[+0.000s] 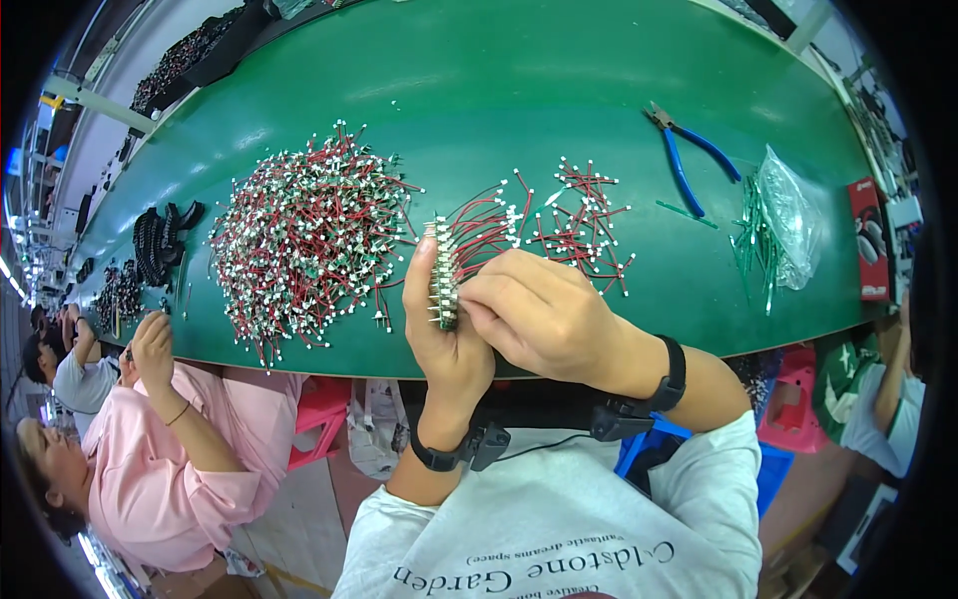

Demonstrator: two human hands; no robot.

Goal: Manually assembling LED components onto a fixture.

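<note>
My left hand [444, 344] is closed around a stacked row of small circuit boards with white connectors [442, 275], held upright above the table edge. Red and dark wires [489, 232] with white plugs fan out from the row to the right. Against the row's lower right side, my right hand [539, 307] is pinched; what its fingertips hold is too small or hidden to make out. To the left lies a big heap of wired connector pieces [309, 240]. A smaller scatter of the same red-wired pieces [584, 220] lies beyond my right hand.
Blue-handled cutting pliers [689, 155] lie at the far right, near a clear plastic bag [788, 225] and green strips [748, 240]. A red box [870, 240] stands at the right edge. Black parts [160, 240] lie at left, near a co-worker in pink [190, 459].
</note>
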